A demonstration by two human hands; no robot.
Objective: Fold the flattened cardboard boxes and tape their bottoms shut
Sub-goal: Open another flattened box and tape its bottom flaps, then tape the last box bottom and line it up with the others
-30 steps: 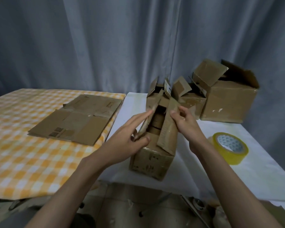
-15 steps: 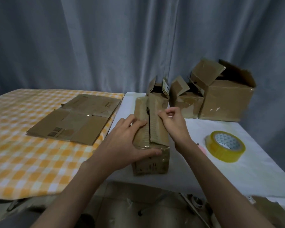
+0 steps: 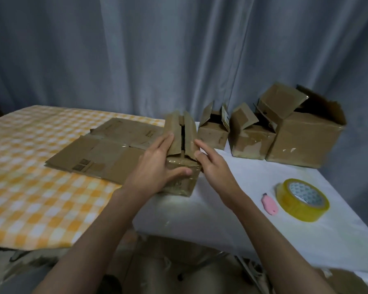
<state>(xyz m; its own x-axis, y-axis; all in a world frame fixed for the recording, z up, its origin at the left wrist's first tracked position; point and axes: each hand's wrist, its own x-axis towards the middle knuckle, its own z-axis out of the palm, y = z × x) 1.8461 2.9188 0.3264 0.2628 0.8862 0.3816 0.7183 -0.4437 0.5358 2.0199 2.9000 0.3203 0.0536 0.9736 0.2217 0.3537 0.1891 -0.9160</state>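
Right now I have the small cardboard box [image 3: 180,160] standing at the near-left edge of the white worktop [image 3: 232,225], just where the white cover meets the orange checked cloth [image 3: 36,183]. My left hand [image 3: 157,168] lies against its left side, fingers [image 3: 165,141] straight along the left flap and the thumb stretched across the near face, so it presses rather than curls round. My right hand [image 3: 212,166] sits at the right flap, fingers loosely extended, the fingertips touching the flap's near edge; I cannot tell whether any of them pinch it. The two long flaps stand nearly upright with a dark slit between them, not laid flat.

On the left, the flattened cardboard boxes [image 3: 106,149] lie as a stack on the checked cloth, their right edge tucked behind the box I am holding. Far right, three folded boxes stand in a row touching each other: a small one [image 3: 212,132], a middle one [image 3: 251,141] and a large one [image 3: 306,141], all with flaps open upward.

Near right, the yellow tape roll [image 3: 302,198] lies flat, and a pink cutter [image 3: 269,203] lies just beside it on its left, apart from it. Between my right forearm and the cutter there is bare white cover, and more of it between the held box and the row of folded boxes.
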